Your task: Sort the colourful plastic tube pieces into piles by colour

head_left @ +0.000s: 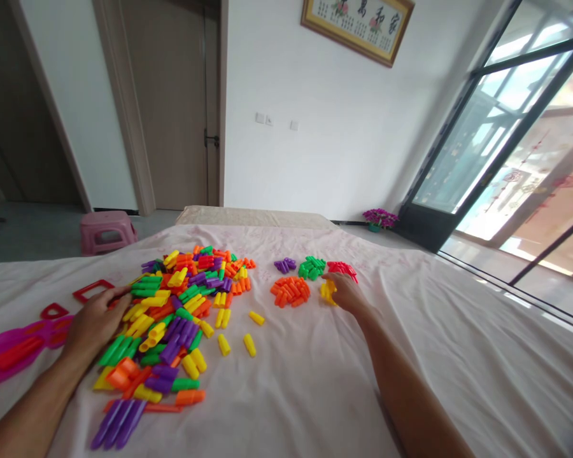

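Right grip touches tapered yellow plastic pieces, left grip a multicoloured plastic heap; closure and hold unclear; knocks could scatter either.

pink stool | framed calligraphy on wall | purple flowers

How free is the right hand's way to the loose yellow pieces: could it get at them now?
Probably yes. The right hand is at the yellow pile, and open cloth leads to the loose yellow pieces; the orange pile sits just beyond that path. Whether the hand holds anything is unclear.
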The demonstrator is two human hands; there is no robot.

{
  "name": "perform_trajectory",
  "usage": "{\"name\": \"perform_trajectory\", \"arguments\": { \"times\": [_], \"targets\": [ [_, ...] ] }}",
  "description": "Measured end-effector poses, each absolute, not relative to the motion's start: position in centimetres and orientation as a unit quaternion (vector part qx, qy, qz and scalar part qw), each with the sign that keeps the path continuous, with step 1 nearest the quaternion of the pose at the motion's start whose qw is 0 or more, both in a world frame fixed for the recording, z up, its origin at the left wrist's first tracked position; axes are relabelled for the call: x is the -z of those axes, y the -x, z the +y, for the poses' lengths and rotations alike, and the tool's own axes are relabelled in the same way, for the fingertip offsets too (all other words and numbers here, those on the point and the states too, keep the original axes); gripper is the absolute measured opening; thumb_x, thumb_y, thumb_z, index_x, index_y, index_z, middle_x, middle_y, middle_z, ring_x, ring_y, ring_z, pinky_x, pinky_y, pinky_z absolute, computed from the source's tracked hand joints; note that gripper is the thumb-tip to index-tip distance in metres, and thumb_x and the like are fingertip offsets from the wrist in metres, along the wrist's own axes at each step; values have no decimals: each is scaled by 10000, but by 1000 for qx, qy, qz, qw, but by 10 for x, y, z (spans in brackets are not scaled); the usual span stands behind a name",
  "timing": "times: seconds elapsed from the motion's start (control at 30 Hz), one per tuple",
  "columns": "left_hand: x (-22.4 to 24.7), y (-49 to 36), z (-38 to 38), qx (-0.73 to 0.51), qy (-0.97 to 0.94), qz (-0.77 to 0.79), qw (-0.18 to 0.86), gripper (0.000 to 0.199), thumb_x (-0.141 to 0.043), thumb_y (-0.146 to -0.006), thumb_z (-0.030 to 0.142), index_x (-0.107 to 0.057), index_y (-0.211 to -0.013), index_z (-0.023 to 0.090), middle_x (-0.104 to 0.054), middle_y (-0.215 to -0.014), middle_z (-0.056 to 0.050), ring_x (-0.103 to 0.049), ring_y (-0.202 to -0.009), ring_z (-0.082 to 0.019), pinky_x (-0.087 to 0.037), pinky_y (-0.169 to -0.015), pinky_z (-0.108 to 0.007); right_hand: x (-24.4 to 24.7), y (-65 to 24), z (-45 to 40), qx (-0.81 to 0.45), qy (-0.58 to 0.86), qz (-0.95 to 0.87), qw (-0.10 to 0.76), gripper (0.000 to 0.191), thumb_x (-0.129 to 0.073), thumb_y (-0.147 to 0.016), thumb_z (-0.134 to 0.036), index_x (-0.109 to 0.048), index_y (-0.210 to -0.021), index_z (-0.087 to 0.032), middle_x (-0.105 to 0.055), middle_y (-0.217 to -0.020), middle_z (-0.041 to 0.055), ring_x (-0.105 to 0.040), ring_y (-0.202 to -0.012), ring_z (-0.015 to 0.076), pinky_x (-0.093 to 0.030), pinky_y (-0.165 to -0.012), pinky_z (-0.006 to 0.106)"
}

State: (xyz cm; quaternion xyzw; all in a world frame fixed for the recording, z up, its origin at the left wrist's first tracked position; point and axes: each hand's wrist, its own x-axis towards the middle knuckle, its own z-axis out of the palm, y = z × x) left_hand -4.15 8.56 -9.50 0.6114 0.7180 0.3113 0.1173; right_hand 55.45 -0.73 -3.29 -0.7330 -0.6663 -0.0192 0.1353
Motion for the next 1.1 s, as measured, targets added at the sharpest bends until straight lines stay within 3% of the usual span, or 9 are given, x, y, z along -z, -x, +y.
{"name": "perform_trajectory", "arguments": {
  "times": [0.3, 0.57, 0.73, 0.93, 1.1],
  "targets": [
    [92, 39, 84, -313, -600, 724, 138, 523, -452, -892, 538, -663, -1241, 210, -730, -1087, -85, -679, -925, -266, -491, -744, -322, 25, -548, -9, 41, 733, -660, 159, 718, -511, -633, 37, -669, -1283, -224, -637, -1339, 96, -520, -1300, 266, -376, -1078, 393],
    [90, 37, 80, -336, -617, 701, 122, 522, -433, -913, 506, -667, -1242, 174, -704, -1186, -103, -655, -1054, -265, -492, -837, -321, 20, -449, -12, -15, 600, -760, 250, 448, -522, -777, -22, -739, -1100, -245, -720, -1166, 45, -613, -1136, 225, -444, -1016, 376],
    [88, 36, 79, -341, -614, 699, 136, 526, -449, -908, 489, -663, -1249, 150, -703, -1188, -112, -650, -1060, -259, -482, -819, -305, 25, -377, -19, -52, 521, -822, 223, 243, -595, -903, -159, -728, -1099, -214, -735, -1097, 74, -624, -1050, 228, -471, -931, 370],
    [88, 36, 80, -349, -606, 697, 159, 525, -455, -907, 490, -653, -1265, 161, -705, -1189, -109, -655, -1045, -247, -474, -806, -294, 33, -363, -18, -36, 533, -822, 199, 267, -634, -883, -159, -723, -1119, -245, -733, -1123, 69, -607, -1080, 257, -459, -923, 402],
    [88, 36, 80, -342, -604, 704, 152, 513, -447, -913, 499, -659, -1254, 179, -711, -1173, -101, -656, -1039, -241, -468, -779, -287, 32, -394, -9, -15, 532, -779, 331, 304, -553, -900, -133, -706, -1140, -239, -714, -1171, 61, -614, -1106, 223, -458, -989, 388]
  ]
}}
